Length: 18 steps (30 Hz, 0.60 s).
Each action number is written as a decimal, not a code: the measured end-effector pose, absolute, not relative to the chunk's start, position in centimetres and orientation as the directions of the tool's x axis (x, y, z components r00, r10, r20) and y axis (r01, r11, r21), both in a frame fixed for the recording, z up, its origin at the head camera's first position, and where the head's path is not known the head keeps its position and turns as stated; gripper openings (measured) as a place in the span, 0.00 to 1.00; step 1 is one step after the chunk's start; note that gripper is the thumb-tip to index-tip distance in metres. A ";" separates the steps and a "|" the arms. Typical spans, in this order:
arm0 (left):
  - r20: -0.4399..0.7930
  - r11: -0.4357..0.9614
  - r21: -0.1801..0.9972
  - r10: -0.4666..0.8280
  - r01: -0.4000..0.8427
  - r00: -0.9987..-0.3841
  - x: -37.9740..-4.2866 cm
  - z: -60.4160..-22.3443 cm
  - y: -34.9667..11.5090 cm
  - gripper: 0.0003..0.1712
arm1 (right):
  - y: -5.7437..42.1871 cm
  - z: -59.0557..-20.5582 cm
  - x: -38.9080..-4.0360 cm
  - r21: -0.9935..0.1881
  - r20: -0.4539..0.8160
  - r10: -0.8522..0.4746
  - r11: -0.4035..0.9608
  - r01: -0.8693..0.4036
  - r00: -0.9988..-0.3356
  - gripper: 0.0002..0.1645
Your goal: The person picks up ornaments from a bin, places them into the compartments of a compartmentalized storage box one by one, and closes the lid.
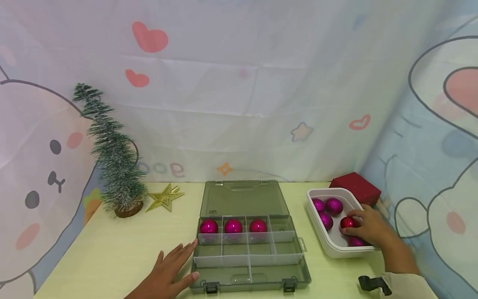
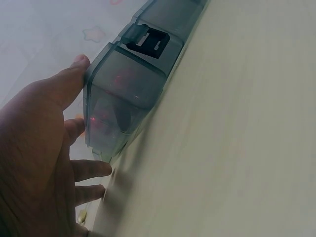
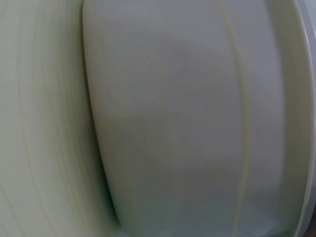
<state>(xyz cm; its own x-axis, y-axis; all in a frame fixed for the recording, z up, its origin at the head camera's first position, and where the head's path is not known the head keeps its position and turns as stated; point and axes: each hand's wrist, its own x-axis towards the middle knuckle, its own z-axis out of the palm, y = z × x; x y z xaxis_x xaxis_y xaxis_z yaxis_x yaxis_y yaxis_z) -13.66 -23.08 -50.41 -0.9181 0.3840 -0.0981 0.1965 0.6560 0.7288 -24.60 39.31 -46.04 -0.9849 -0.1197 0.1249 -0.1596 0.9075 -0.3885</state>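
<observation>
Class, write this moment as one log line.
left hand: at left side of divided box | right hand: pinching red ball in white tub | lid: open | back row: three magenta balls, rightmost compartment empty

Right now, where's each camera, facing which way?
Head: worn there, forward and down at compartment box and white tub; left hand, right hand show.
Left wrist: worn there, facing box latch; left hand shows.
Right wrist: worn there, facing tub's outer wall; no hand clear.
Head and left wrist share box and left hand.
</observation>
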 end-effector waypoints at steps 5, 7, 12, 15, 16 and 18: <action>-0.100 0.659 0.727 0.379 0.192 -0.920 -13.6 -50.3 -23.0 0.44 | 39.3 -45.9 -24.4 -0.393 0.151 -0.106 0.906 -0.158 -0.983 0.38; -0.099 0.660 0.726 0.380 0.195 -0.920 -13.6 -50.3 -23.0 0.44 | 39.2 -45.7 -24.3 -0.398 0.158 -0.105 0.903 -0.160 -0.982 0.38; -0.093 0.658 0.725 0.385 0.202 -0.918 -13.6 -50.3 -22.9 0.45 | 38.9 -45.2 -24.1 -0.386 0.225 -0.137 0.896 -0.217 -0.965 0.36; -0.095 0.656 0.728 0.385 0.200 -0.918 -13.6 -50.3 -22.9 0.45 | 38.6 -45.0 -24.0 -0.372 0.290 -0.154 0.891 -0.259 -0.945 0.33; -0.096 0.655 0.729 0.385 0.199 -0.918 -13.6 -50.3 -23.0 0.45 | 38.4 -44.9 -23.9 -0.368 0.305 -0.153 0.891 -0.265 -0.940 0.33; -0.096 0.654 0.730 0.385 0.198 -0.918 -13.6 -50.3 -23.0 0.45 | 38.1 -44.5 -23.8 -0.361 0.315 -0.143 0.896 -0.258 -0.938 0.34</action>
<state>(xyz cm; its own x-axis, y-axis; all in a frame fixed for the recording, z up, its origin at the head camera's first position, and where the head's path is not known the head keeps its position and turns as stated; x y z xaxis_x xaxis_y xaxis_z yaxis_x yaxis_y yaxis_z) -13.63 -22.98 -50.29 -0.9181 0.3846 -0.0961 0.1976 0.6541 0.7302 -23.80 38.11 -44.54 -0.9384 -0.1432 0.3146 -0.2576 0.8965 -0.3605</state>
